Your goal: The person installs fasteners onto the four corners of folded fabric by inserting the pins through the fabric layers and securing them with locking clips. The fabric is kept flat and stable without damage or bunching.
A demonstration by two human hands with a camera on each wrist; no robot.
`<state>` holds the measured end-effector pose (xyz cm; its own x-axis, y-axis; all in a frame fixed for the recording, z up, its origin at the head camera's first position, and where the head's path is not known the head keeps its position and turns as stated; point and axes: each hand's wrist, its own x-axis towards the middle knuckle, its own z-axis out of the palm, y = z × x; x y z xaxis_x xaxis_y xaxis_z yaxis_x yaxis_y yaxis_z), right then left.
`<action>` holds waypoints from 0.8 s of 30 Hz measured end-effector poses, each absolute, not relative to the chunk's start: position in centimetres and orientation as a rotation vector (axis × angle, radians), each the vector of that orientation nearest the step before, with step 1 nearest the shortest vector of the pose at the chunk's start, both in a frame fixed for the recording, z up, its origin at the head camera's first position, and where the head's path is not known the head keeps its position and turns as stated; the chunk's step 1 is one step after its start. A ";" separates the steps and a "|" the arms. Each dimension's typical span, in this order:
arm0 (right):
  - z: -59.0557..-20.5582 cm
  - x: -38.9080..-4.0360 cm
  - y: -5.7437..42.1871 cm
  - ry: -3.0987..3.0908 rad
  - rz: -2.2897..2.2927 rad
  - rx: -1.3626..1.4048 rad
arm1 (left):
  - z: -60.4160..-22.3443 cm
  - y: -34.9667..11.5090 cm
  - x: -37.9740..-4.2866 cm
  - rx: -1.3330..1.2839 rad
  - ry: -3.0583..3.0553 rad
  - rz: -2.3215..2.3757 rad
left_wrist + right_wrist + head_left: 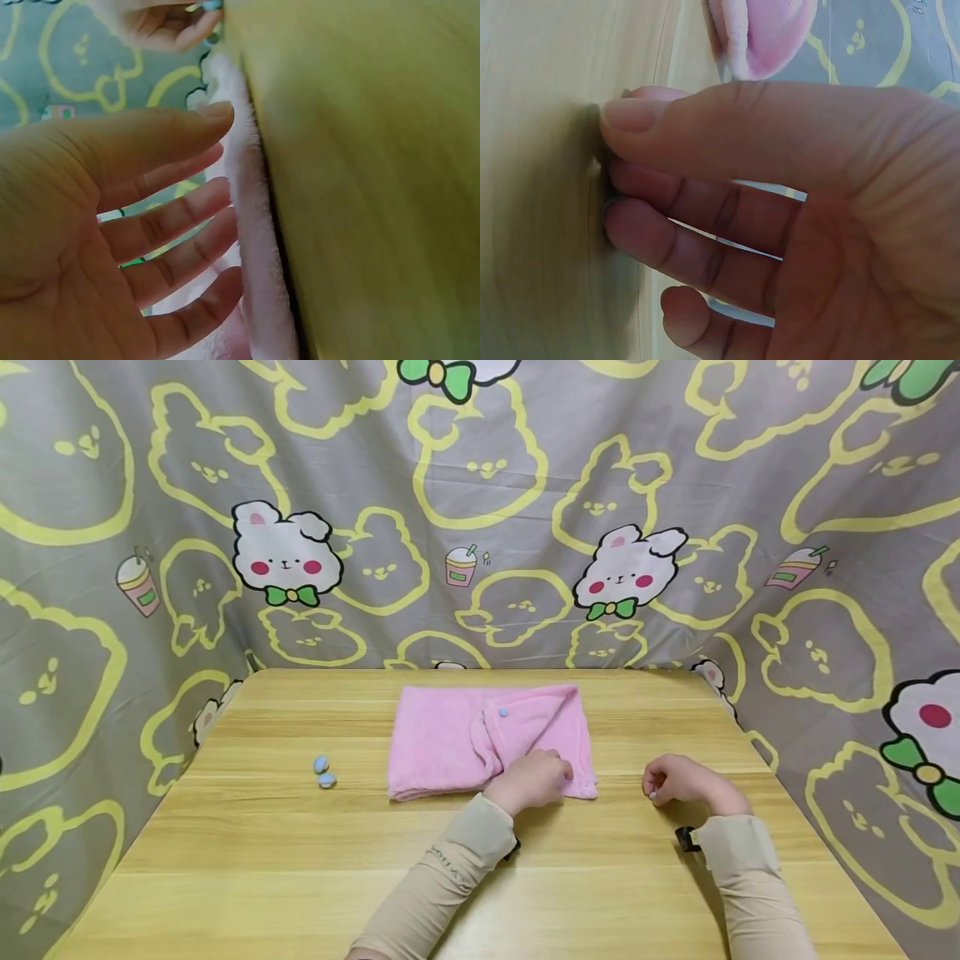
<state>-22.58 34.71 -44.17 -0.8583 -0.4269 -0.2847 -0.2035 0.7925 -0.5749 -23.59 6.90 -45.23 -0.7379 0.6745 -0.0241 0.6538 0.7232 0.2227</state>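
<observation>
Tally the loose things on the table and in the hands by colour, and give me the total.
Pink: 1 (folded cloth)
Blue: 4 (small pieces: 2 on the table, 1 on the cloth, 1 in the right hand)
Total: 5

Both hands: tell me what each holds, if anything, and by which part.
The right hand pinches a small bluish piece, mostly hidden, so the part gripped cannot be told. The left hand, at the pink cloth, holds nothing.
</observation>
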 end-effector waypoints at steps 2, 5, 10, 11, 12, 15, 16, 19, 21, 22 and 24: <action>-44.3 -22.6 34.7 2.576 -0.767 -0.470 | -45.5 7.2 -23.5 1.085 2.846 0.265; -44.4 -22.7 34.8 2.577 -0.767 -0.463 | -45.6 7.5 -23.4 1.077 2.874 0.237; -44.5 -22.9 34.8 2.579 -0.764 -0.466 | -45.9 8.0 -23.3 1.087 2.950 0.147; -44.5 -23.0 34.7 2.580 -0.765 -0.467 | -45.9 8.1 -23.3 1.097 2.971 0.118; -44.5 -23.0 34.7 2.584 -0.763 -0.476 | -46.0 8.2 -23.2 1.106 2.988 0.085; -44.4 -22.9 34.7 2.594 -0.757 -0.507 | -46.0 8.6 -23.0 1.123 3.026 -0.008; -44.4 -22.8 34.7 2.598 -0.753 -0.508 | -46.0 8.7 -22.9 1.121 3.034 -0.027; -44.3 -22.8 34.6 2.608 -0.744 -0.517 | -45.8 8.9 -22.7 1.103 3.052 -0.059; -44.3 -22.7 34.6 2.611 -0.739 -0.521 | -45.8 8.9 -22.6 1.097 3.059 -0.056; -44.3 -22.7 34.6 2.610 -0.740 -0.514 | -45.7 8.8 -22.6 1.093 3.061 -0.038; -44.3 -22.7 34.5 2.608 -0.739 -0.506 | -45.6 8.6 -22.7 1.085 3.053 0.044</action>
<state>-22.70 34.53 -44.29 -0.8621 -0.4351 -0.2596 -0.2343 0.7967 -0.5572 -22.70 8.58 -45.62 -0.7714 0.6282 0.1016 0.6309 0.7759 -0.0075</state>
